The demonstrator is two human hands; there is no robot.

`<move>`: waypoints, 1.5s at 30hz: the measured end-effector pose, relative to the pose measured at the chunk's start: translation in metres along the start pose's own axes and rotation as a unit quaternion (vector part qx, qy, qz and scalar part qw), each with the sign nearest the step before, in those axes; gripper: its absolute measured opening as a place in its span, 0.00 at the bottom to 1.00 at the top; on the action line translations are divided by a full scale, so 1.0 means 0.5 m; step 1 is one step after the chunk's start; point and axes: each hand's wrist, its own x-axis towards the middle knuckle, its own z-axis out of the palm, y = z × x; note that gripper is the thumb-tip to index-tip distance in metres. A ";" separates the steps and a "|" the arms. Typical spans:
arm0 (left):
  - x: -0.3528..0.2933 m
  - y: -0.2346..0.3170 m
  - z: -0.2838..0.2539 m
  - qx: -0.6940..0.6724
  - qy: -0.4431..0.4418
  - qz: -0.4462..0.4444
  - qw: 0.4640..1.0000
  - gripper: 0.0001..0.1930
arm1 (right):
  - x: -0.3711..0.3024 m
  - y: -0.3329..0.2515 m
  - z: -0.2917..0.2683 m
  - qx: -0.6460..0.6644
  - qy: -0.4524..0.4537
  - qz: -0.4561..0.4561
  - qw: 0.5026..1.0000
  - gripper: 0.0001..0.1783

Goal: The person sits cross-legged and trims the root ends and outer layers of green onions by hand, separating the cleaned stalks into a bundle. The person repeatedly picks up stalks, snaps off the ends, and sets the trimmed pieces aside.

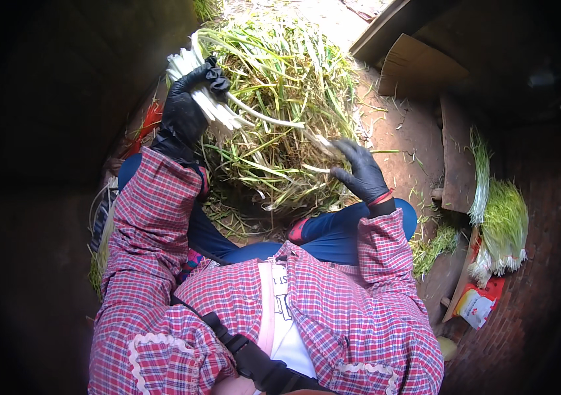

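My left hand (191, 102), in a black glove, is closed round a bunch of white leafy-vegetable stalks (218, 110), held over the left side of a large heap of loose green and yellowed leaves (287, 85). One longer pale stalk (267, 118) sticks out of the bunch toward the right. At the heap's right edge is my right hand (363, 172), also black-gloved, with thumb and fingers apart. Its fingertips are slightly blurred, close to some pale, dry strands (323, 146). No stalk shows firmly gripped in it.
The heap lies between my bent legs. To the right, bundles of green stalks with white roots (501, 227) lie by a red and white packet (478, 303). Brown cardboard pieces (415, 69) stand at the far right. Red plastic (148, 125) lies left of the heap.
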 end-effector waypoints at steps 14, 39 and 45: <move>0.005 -0.012 0.033 0.029 0.043 0.091 0.994 0.11 | 0.201 -0.014 0.155 0.350 0.077 0.062 0.931 0.17; -0.012 0.140 -0.004 0.070 0.037 0.259 0.963 0.07 | 0.194 0.205 0.044 0.165 0.039 0.199 0.965 0.15; 0.016 -0.012 0.080 -0.070 -0.010 0.066 0.995 0.20 | 0.226 0.138 0.127 -0.137 -0.194 0.280 0.930 0.15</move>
